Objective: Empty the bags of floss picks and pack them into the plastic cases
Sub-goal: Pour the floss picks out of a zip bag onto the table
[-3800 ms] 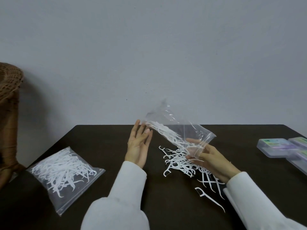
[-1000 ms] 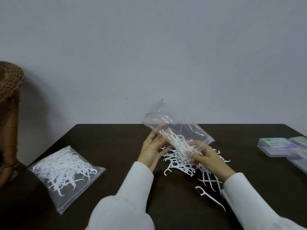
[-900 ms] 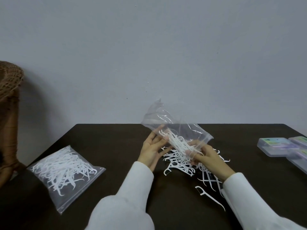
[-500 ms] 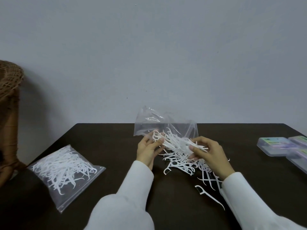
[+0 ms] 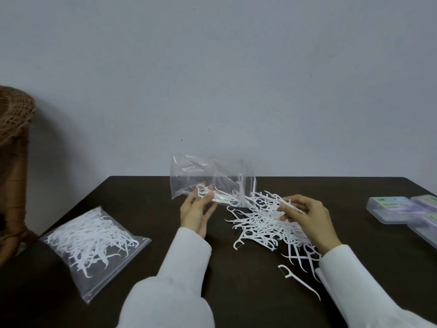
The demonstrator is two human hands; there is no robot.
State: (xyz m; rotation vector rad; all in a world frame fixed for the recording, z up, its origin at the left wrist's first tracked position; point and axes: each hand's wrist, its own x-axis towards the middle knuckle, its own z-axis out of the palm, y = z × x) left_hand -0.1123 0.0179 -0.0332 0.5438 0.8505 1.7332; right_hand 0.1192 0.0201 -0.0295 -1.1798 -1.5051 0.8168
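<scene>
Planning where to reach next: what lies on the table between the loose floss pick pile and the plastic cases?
In the head view, only bare dark table separates the loose pile from the plastic cases.

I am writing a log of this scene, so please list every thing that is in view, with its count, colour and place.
open bag: one, clear, nearly empty, held above the table centre
full bag: one, clear, white picks inside, table left
loose picks: many, white, piled at table centre
cases: at least two, clear with coloured labels, table right edge
table: one, dark brown
wicker thing: one, brown, far left
wall: grey, behind
sleeves: two, white
left hand: holds open bag
right hand: pinches picks
</scene>
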